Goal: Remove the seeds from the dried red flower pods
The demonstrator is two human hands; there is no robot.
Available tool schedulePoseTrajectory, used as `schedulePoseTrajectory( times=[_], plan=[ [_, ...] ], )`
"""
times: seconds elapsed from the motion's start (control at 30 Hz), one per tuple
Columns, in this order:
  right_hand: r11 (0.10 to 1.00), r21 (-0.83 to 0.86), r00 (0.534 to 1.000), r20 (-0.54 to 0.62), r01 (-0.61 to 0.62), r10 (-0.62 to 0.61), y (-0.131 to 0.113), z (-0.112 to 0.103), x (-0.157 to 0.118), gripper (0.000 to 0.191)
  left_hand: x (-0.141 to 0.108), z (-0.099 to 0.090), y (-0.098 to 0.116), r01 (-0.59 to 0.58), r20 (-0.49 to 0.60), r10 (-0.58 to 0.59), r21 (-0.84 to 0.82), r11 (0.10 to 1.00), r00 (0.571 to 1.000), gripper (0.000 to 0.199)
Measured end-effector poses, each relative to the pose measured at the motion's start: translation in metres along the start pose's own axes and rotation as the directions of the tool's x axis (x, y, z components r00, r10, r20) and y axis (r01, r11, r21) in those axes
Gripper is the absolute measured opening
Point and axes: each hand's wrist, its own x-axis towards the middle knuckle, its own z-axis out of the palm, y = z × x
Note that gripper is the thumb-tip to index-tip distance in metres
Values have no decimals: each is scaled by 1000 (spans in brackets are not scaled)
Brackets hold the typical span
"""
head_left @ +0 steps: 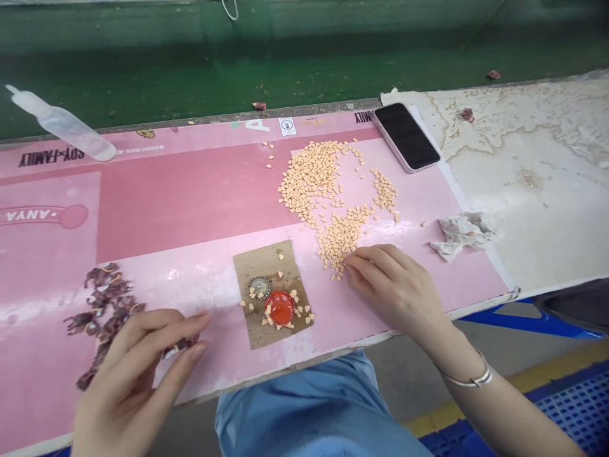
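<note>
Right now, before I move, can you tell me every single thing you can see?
pink printed board: one, pink, under most things
peach pieces: very many, pale orange, heaped mid-board
dark pieces: many, reddish-brown, left on the board
brown card: one, brown, front middle of the board
red dome: one, red, on the card
metal bottle cap: one, silver, on the card
phone: one, black and silver, back edge of the board
squeeze bottle: one, clear, back left
crumpled tissue: one, white, right
bangle: one, silver, right wrist
left hand: one, pinching a dark piece
right hand: one, beside the peach pieces
</note>
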Motion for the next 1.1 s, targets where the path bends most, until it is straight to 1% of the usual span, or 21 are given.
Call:
schedulePoseTrajectory(
  times=[0.1,0.2,0.27,0.33,0.37,0.4,0.43,0.5,0.57,0.63,0.73,0.8,0.9,1.1],
  plan=[
    [999,-11,999,-32,32,-32,2,2,-1,11,-3,4,2,41,-26,-42,-20,999,999,38],
    [1000,28,997,-78,-10,12,3,6,-1,11,-4,11,6,163,-78,-177,-153,975,981,34],
    [993,93,990,-115,-71,81,2,7,-1,12,-4,15,11,239,-155,-285,-260,936,946,27],
    [975,179,977,-138,-135,161,-1,5,-1,12,-4,19,17,295,-254,-379,-314,902,890,20],
    [962,223,971,-140,-158,192,-4,4,0,13,-5,21,20,312,-284,-405,-321,894,869,18],
    [949,264,967,-136,-173,214,-7,1,2,14,-6,22,23,320,-296,-415,-322,891,860,16],
    [938,298,965,-132,-178,225,-12,-2,4,16,-6,24,25,315,-293,-410,-322,893,863,15],
    [925,349,970,-126,-150,205,-24,-7,9,17,-8,27,31,275,-259,-374,-348,896,891,14],
    [917,388,980,-126,-91,151,-38,-11,16,16,-9,31,35,259,-215,-365,-400,879,906,13],
    [909,415,987,-131,-31,94,-50,-12,23,16,-11,35,38,263,-181,-369,-433,862,912,16],
    [909,416,987,-153,23,46,-61,-10,29,14,-15,39,39,262,-161,-350,-403,877,923,21],
    [913,406,986,-166,39,31,-64,-7,31,14,-19,39,37,252,-160,-333,-384,888,929,22],
    [918,393,984,-174,45,26,-65,-5,31,14,-23,39,33,255,-143,-334,-395,882,932,20],
    [925,378,985,-169,43,23,-65,-6,31,15,-22,48,39,290,-51,-350,-455,842,936,16]
  ],
)
